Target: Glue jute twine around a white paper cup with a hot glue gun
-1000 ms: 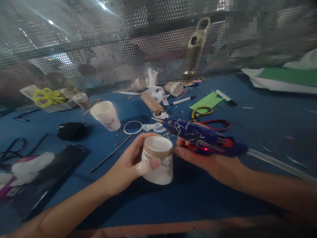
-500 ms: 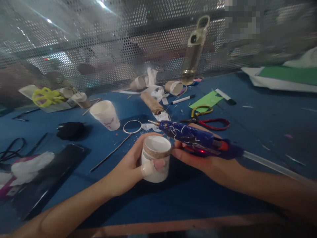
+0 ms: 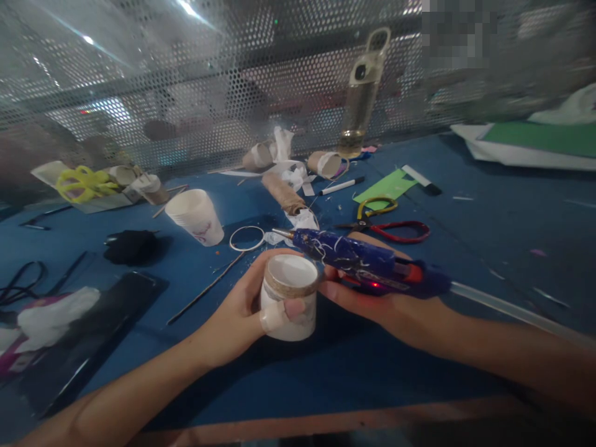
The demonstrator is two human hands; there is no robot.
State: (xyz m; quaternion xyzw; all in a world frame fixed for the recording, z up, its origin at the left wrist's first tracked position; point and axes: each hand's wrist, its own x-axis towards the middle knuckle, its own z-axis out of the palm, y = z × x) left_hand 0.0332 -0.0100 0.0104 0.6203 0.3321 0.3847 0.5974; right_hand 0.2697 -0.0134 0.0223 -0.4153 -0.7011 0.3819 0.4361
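My left hand (image 3: 251, 304) is wrapped round a white paper cup (image 3: 288, 323) with a brown twine band under its rim. The cup is upright, and its opening faces up toward me. A bandage (image 3: 274, 318) circles my left thumb. In my right hand (image 3: 367, 298) is a blue hot glue gun (image 3: 358, 257) with a lit red light and a clear glue stick (image 3: 503, 310) coming out of its back. The metal nozzle (image 3: 282, 233) points left, just above and beyond the cup's rim. My right fingertips are close to the cup's side; whether they touch it I cannot tell.
Beyond my hands are red-and-yellow-handled scissors (image 3: 400, 231), a brown roll (image 3: 284, 194), a white ring (image 3: 247, 238) and a stack of white cups (image 3: 195, 217). A water bottle (image 3: 361, 99) stands by the perforated metal screen (image 3: 186, 93). A black pouch (image 3: 93, 335) lies left.
The whole view has shifted slightly, so things appear a little further left. The glue gun's nozzle has moved slightly left relative to the cup. Both hands keep their holds.
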